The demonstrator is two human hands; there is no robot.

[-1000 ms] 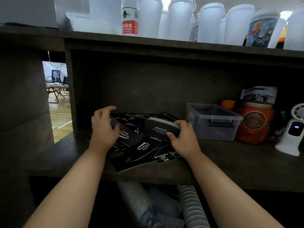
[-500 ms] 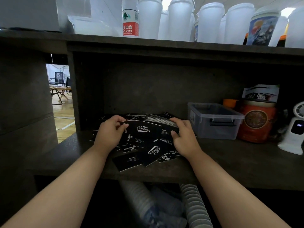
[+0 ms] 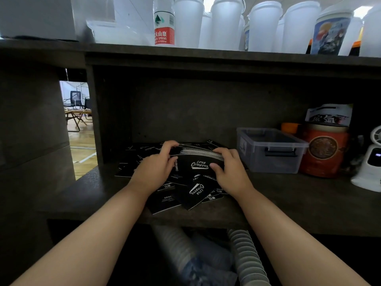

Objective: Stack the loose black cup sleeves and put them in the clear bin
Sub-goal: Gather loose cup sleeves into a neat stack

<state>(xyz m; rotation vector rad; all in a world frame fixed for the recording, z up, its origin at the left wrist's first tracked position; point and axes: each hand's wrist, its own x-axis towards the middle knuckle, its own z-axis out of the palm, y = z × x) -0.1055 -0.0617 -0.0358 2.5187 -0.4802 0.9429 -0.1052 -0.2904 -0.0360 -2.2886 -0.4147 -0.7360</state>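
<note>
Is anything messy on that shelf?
Yes. Loose black sleeves lie scattered at odd angles on the shelf, some poking over its front edge. Both hands grip a neater stack; the clear bin beside them looks empty.

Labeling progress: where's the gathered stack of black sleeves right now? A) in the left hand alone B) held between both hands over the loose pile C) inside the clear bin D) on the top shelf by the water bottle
B: the stack of sleeves is gripped at its ends by the left hand and right hand above the loose sleeves; the clear bin sits apart to the right.
</note>
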